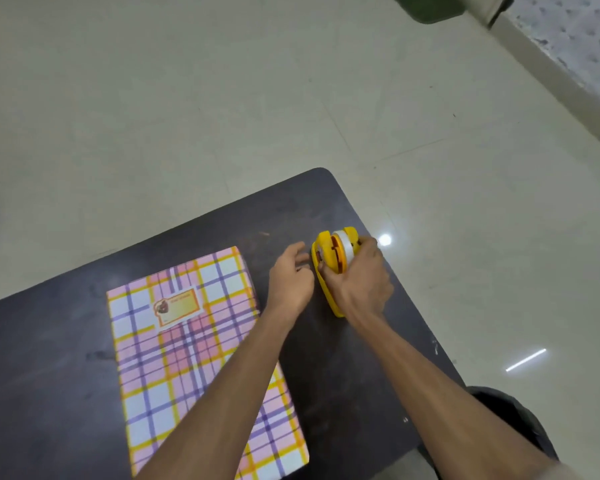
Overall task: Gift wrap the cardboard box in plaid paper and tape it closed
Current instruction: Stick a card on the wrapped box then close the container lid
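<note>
A flat box covered in pink, purple and yellow plaid paper [174, 344] lies on the dark table [42, 358], with a small orange-edged label [178, 306] stuck near its far end. To its right stands a yellow tape dispenser [333, 258] holding a white tape roll. My right hand [359, 282] is wrapped over the dispenser from the right. My left hand [291, 278] hovers just left of the dispenser's front, fingers loosely curled toward it; whether they pinch a tape end is hidden. My left forearm crosses over the box's near right corner.
The table's rounded far corner [321, 173] and right edge border a pale tiled floor [222, 98]. A dark green object [430, 8] sits on the floor at the top. A dark trouser leg [513, 420] shows at the lower right.
</note>
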